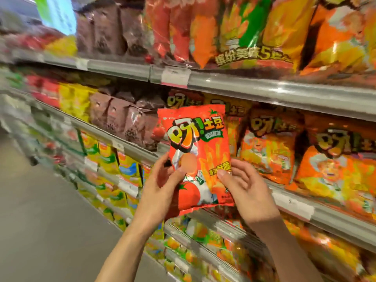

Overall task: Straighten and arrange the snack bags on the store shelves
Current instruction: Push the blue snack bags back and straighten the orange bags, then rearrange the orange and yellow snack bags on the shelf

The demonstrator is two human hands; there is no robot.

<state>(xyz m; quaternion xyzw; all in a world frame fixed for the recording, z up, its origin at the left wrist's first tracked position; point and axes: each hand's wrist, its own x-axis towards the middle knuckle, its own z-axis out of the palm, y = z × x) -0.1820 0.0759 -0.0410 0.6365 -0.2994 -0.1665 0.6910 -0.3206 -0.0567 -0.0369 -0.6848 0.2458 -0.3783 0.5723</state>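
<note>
Red bag [198,151] with tomato and fries print, upright before shelf rail [264,88], left hand [162,186] and right hand [246,188] pinching its lower edges

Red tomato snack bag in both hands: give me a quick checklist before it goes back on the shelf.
1. Left hand grips red tomato snack bag: ok.
2. Right hand grips its right edge: ok.
3. Bag upright, label facing out: ok.
4. Bag undamaged: cannot tell.
5. Open slot among the orange bags behind: cannot tell, the bag hides it.
6. Middle shelf rail unobstructed: ok.
</note>
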